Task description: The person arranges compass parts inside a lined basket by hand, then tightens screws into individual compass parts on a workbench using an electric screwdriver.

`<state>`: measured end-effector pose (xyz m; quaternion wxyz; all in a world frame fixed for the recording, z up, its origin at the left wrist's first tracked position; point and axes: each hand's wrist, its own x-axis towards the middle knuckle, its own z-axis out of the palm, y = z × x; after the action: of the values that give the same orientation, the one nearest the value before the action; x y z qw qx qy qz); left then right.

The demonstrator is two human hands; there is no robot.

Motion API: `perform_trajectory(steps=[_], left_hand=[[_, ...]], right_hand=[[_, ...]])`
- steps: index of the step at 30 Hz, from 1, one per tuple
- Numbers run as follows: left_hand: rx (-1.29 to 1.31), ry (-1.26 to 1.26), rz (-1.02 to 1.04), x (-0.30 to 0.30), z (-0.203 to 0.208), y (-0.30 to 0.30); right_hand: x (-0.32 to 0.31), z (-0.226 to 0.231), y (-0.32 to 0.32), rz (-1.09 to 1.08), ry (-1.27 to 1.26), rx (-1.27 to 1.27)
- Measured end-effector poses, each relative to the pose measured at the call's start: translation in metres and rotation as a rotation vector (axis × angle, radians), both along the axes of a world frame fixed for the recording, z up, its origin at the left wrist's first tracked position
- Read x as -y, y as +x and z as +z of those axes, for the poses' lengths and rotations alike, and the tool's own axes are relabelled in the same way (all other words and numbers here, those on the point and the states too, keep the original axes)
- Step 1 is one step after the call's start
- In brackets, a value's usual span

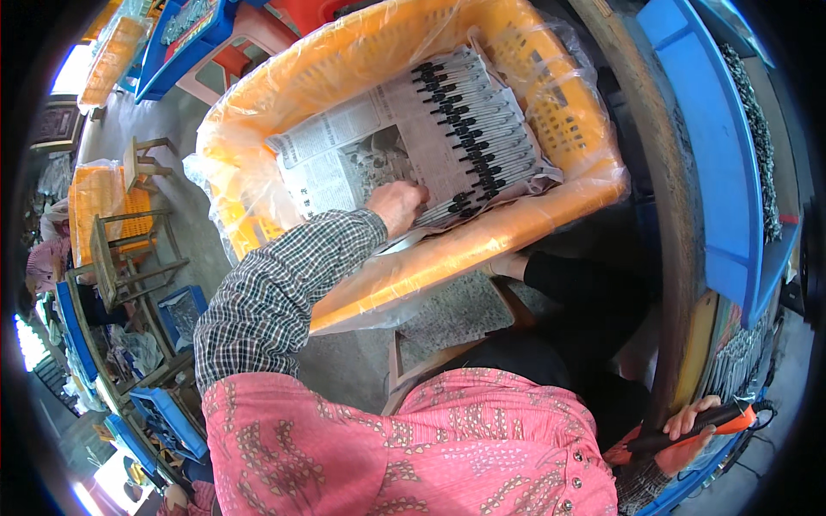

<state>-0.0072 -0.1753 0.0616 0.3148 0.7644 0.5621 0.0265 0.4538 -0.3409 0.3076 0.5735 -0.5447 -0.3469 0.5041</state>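
My left hand (398, 208), in a checked sleeve, reaches into a yellow plastic basket (413, 279) lined with clear film. Its fingers are closed at the end of the nearest slim pale rods; whatever they grip is hidden. A long row of these slim rods with black ends (495, 120) lies side by side on newspaper (314, 142), black ends pointing left. Far off at the lower right, my right hand (684, 423) is wrapped around a long black and orange object (727, 419), whose kind I cannot make out, beside the wooden bench edge.
A curved wooden bench edge (658, 129) runs down the right side, with a blue tray (701, 112) of small metal parts beyond it. On the left stand a wooden stool (129, 249), another yellow basket (112, 206) and blue crates (168, 417). A blue bin (176, 56) stands at the far left.
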Motion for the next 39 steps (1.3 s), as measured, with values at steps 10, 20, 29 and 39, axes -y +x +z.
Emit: perform_trajectory(steps=[10, 20, 29, 39], left_hand=[[-0.032, 0.05, 0.144, 0.01, -0.013, 0.018], [0.01, -0.03, 0.176, 0.002, -0.017, 0.017], [0.054, -0.045, 0.195, 0.0, -0.015, 0.015], [0.039, -0.092, 0.207, 0.001, -0.013, 0.011]], right_hand=[[-0.003, 0.002, -0.003, -0.031, -0.035, 0.031], [-0.003, 0.004, -0.006, -0.051, -0.036, 0.056], [-0.001, 0.004, -0.004, -0.019, -0.029, 0.065], [-0.001, 0.004, -0.004, 0.0, -0.014, 0.047]])
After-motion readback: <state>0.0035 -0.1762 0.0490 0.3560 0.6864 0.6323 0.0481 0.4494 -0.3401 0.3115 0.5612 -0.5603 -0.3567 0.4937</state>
